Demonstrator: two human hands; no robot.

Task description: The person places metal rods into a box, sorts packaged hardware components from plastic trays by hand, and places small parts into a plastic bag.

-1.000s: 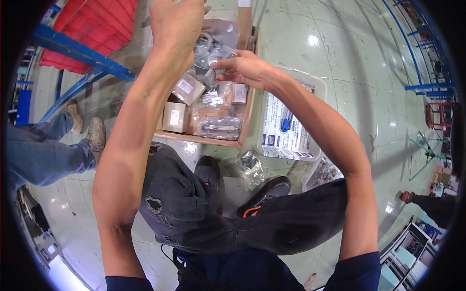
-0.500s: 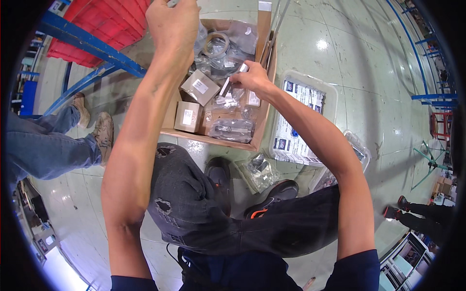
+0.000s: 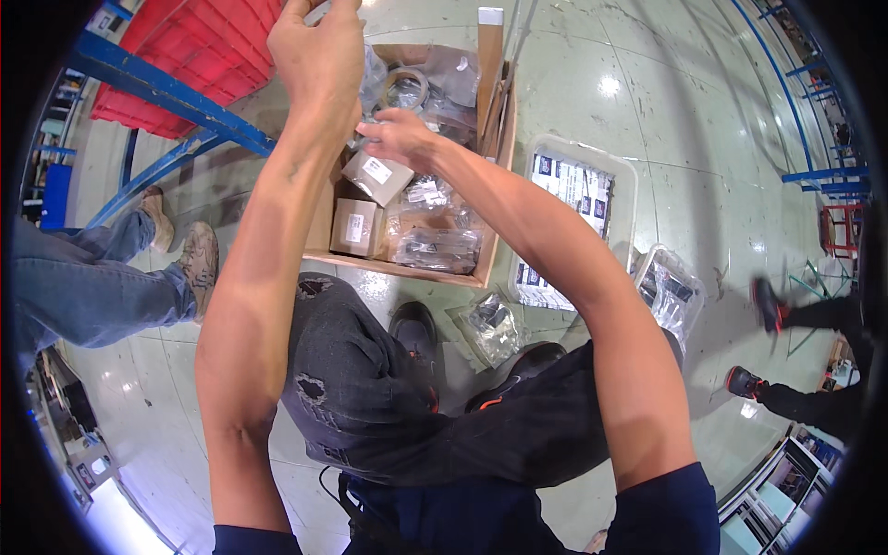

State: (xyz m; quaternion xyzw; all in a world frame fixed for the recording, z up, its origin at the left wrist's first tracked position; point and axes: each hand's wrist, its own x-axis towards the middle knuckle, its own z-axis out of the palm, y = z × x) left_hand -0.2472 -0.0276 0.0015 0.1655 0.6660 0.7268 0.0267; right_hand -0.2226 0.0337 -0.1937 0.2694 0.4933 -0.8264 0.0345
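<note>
My left hand (image 3: 319,46) is raised at the top edge, left of a cardboard box (image 3: 398,265). Its fingers curl, but their tips are cut off, so its grip is hidden. Over the box, my right hand (image 3: 404,137) reaches left beside my left wrist. Its fingers look stretched out and slightly blurred, with nothing visible in them. Just below it lies a tilted small carton (image 3: 377,176) with a white label. Another small carton (image 3: 358,228) stands in the near left corner. A tape-like ring (image 3: 405,90) and clear bagged parts (image 3: 439,248) fill the rest.
Right of the box is a white bin (image 3: 629,213) holding printed packages. A smaller clear tub (image 3: 668,294) and a bagged part (image 3: 495,328) lie nearer. Blue rack bars (image 3: 176,92) and a red crate (image 3: 190,55) stand left. Other people's shoes (image 3: 199,264) show at both sides.
My right hand has moved left across the box to my left wrist; the white strip-like piece it held is no longer visible in it. My left hand shifted slightly left. At right, a person's feet moved.
</note>
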